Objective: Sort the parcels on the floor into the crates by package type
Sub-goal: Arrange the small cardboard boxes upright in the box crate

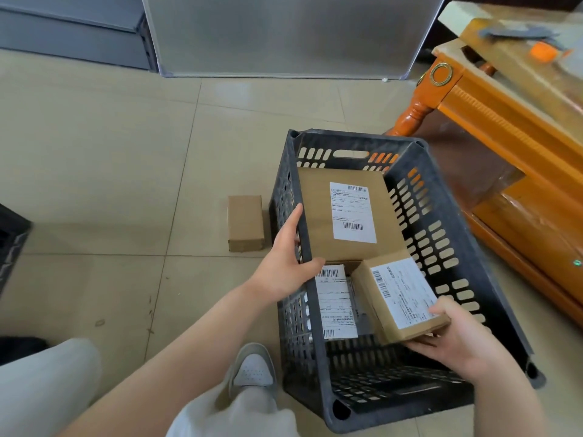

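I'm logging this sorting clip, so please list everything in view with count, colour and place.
Crate: one, black slotted plastic, on the floor at centre right.
Large box: one, brown with white label, inside the crate's far end.
Flat parcel: one, white label showing, low in the crate.
Small labelled box: one, brown, held over the crate.
Plain box: one, brown, on the floor left of the crate.
Wooden table: one, orange-brown, at right.
Grey panel: one, upright at the back.
Shoe: one, grey, beside the crate.
Left hand: grips the crate's left rim.
Right hand: holds the small labelled box.
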### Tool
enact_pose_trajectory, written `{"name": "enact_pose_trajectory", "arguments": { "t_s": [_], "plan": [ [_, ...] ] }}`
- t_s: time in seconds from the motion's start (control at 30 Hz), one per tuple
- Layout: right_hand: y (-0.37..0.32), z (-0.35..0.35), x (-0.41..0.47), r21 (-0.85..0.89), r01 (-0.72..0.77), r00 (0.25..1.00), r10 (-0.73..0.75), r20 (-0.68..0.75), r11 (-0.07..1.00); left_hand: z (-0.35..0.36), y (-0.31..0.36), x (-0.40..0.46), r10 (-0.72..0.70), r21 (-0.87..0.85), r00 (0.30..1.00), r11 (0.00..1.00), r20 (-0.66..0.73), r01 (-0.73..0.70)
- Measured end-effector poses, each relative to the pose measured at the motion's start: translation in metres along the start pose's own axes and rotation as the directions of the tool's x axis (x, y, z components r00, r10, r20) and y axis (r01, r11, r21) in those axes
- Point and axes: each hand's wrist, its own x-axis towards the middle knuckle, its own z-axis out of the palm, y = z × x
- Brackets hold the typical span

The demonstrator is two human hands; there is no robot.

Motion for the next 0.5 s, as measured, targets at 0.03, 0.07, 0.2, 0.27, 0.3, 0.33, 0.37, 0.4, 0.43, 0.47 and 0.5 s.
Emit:
{"name": "enact_pose_trajectory", "arguments": {
  "t_s": [0.03,0.07,0.2,0.27,0.3,0.33,0.37,0.4,0.43,0.47,0.5],
  "plan": [
    [0.002,-0.002,0.000,-0.018,-0.018,1.000,0.018,0.000,1.000,0.000,-0.001,0.000,0.003,-0.002,1.000,1.000,0.001,-0.003],
    [0.005,-0.002,0.000,-0.039,-0.037,0.999,0.037,0.000,0.999,0.000,-0.002,0.001,0.007,-0.004,1.000,1.000,0.000,-0.007],
    [0.013,0.008,0.009,-0.049,-0.088,0.996,0.088,0.000,0.995,0.000,-0.004,0.002,0.019,-0.019,1.000,1.000,-0.003,-0.019],
    [0.015,0.017,0.015,-0.027,-0.091,0.996,0.091,-0.013,0.995,0.000,-0.005,0.002,0.025,-0.020,1.000,0.999,-0.005,-0.025],
    [0.016,0.022,0.018,-0.012,-0.087,0.996,0.086,-0.015,0.996,0.000,-0.006,0.002,0.028,-0.021,1.000,0.999,-0.007,-0.028],
    [0.017,0.026,0.021,0.005,-0.080,0.997,0.080,-0.018,0.997,0.000,-0.007,0.002,0.032,-0.023,0.999,0.999,-0.008,-0.032],
    [0.018,0.030,0.024,0.024,-0.076,0.997,0.077,-0.019,0.997,0.000,-0.008,0.003,0.034,-0.026,0.999,0.999,-0.009,-0.034],
    [0.019,0.034,0.026,0.037,-0.075,0.997,0.076,-0.028,0.997,0.000,-0.008,0.003,0.036,-0.030,0.999,0.999,-0.009,-0.037],
    [0.019,0.037,0.027,0.041,-0.076,0.996,0.077,-0.037,0.996,0.000,-0.009,0.003,0.038,-0.036,0.999,0.999,-0.008,-0.038],
    [0.019,0.039,0.029,0.034,-0.077,0.996,0.078,-0.051,0.996,0.000,-0.010,0.004,0.040,-0.044,0.999,0.998,-0.007,-0.040],
    [0.018,0.039,0.029,0.024,-0.081,0.995,0.082,-0.061,0.996,0.000,-0.011,0.004,0.042,-0.051,0.999,0.998,-0.006,-0.042]
  ]
}}
